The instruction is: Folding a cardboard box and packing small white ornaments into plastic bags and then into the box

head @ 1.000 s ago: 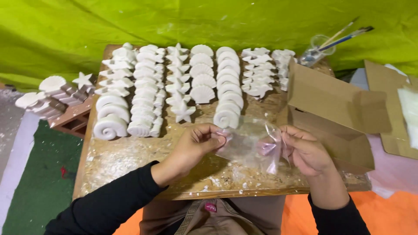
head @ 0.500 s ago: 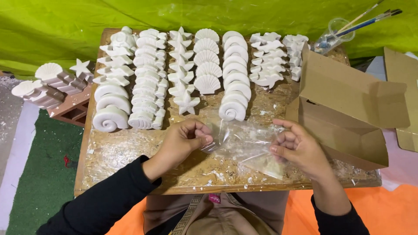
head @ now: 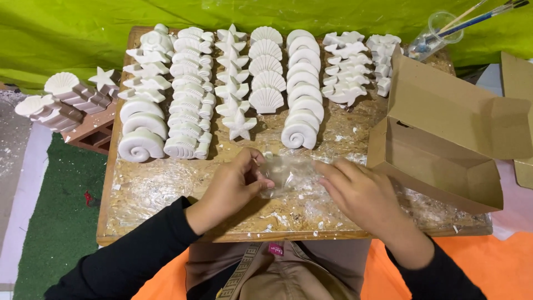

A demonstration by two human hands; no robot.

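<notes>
Both hands press a clear plastic bag (head: 293, 172) flat on the wooden board (head: 166, 189). The left hand (head: 233, 186) pinches its left edge; the right hand (head: 361, 194) grips its right side, just below the white plaster spiral shell (head: 300, 135).

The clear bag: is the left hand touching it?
Touching. The head view shows the left hand with its fingertips pinching the edge of the clear bag above the board; no gap is visible between them.
</notes>
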